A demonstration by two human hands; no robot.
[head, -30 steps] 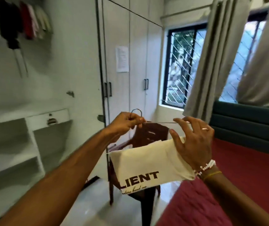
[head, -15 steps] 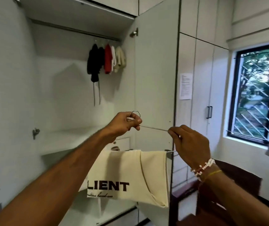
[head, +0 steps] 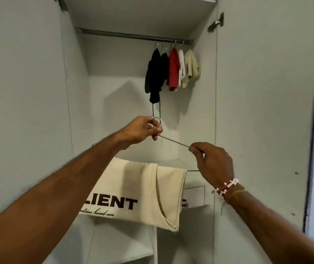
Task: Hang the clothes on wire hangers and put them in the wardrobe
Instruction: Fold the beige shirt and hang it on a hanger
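The open pale grey wardrobe has a metal rail under its top shelf, with black, red, white and cream clothes bunched at its right end. Below it, the left hand pinches the hook of a wire hanger and the right hand grips its sloping arm. A folded cream garment, printed "LIENT" over script ending "head-on", drapes over the bar

Cream garment on a wire hanger, held before the open wardrobe

The wire hanger carries a folded cream garment with dark lettering over its bottom bar. The wardrobe stands open; on its rail, at the far right, hang black, red, white and cream clothes, bunched together.
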